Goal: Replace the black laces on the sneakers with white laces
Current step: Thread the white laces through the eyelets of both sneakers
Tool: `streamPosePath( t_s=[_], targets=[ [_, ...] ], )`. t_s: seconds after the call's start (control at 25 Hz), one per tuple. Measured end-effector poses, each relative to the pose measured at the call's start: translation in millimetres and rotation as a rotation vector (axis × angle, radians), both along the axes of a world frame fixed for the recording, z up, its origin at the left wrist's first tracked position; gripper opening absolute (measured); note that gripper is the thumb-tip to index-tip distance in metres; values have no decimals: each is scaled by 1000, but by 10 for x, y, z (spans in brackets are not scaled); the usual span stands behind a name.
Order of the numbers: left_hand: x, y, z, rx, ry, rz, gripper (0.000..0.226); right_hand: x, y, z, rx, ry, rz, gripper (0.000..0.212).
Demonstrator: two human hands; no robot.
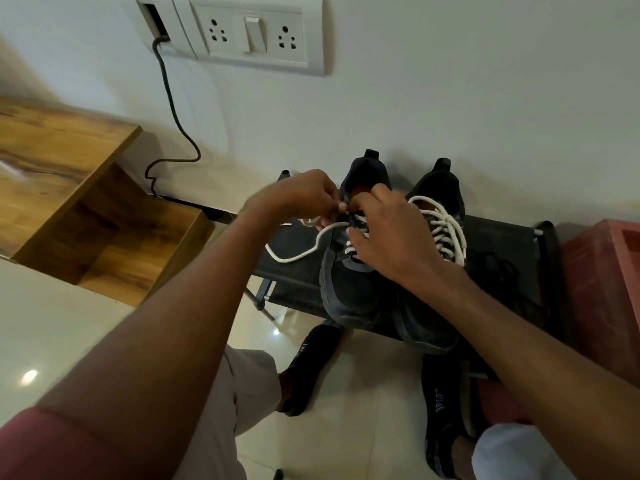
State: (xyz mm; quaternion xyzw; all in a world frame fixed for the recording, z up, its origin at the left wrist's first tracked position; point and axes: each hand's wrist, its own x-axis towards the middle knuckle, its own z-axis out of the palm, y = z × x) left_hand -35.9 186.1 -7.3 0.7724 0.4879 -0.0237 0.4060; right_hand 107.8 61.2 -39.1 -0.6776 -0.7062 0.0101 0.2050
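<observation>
Two black sneakers stand side by side on a low black rack [502,237], toes toward me. The right sneaker [429,327] carries a white lace [446,226] threaded through its eyelets. Over the left sneaker [349,292] both hands work near the top eyelets. My left hand [298,195] pinches a white lace [298,252] whose loose end trails left across the rack. My right hand [388,233] covers the tongue and pinches the same lace beside the left fingers. A black lace [498,268] lies in a loose heap on the rack, right of the sneakers.
A white wall with a socket panel [256,32] and a hanging dark cable [173,109] stands behind the rack. A wooden shelf unit [79,202] sits at left, a red box [602,292] at right. My feet in black socks [311,368] rest on the tiled floor.
</observation>
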Motion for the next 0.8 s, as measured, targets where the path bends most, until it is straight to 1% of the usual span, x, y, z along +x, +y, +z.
streamPosePath(
  t_s=[0.04,0.08,0.2,0.28,0.36,0.4,0.44,0.48,0.52,0.56,0.6,0.64,0.68,0.72,0.76,0.8],
  targets=[
    [-27,7,10,9,6,1,21,-16,3,5,11,34,3,24],
    [-53,28,6,31,18,-1,21,-26,4,-2,4,33,18,21],
    [-122,90,-57,150,144,-25,27,-96,-16,-54,-107,-96,76,30],
    [-132,89,-77,163,212,-46,29,-132,-35,-34,-123,-31,44,38],
    [-135,87,-83,137,246,-75,28,-94,-23,5,-123,58,-48,37],
    [-150,99,-97,124,254,-85,27,-67,-23,35,-149,148,-97,32],
    [-162,103,-101,121,270,-82,26,-30,-19,82,-185,313,-141,25],
    [-159,117,-124,141,303,-68,23,11,-21,148,-215,546,-181,20],
    [-150,110,-118,194,351,-45,19,53,-28,248,-238,813,-217,21],
    [-124,106,-119,281,372,-25,15,99,-41,375,-242,1065,-243,19],
    [-68,48,-53,352,322,5,12,160,-51,508,-207,1266,-249,15],
    [13,3,18,402,156,42,12,228,-63,644,-141,1424,-237,12],
    [99,-69,127,358,-112,98,13,305,-70,763,-60,1545,-216,10],
    [192,-145,242,220,-406,159,13,384,-79,869,19,1616,-189,8],
    [277,-249,387,16,-625,173,16,458,-85,937,83,1625,-164,7],
    [330,-319,490,-167,-755,136,27,514,-108,995,129,1586,-153,9]
  ],
)
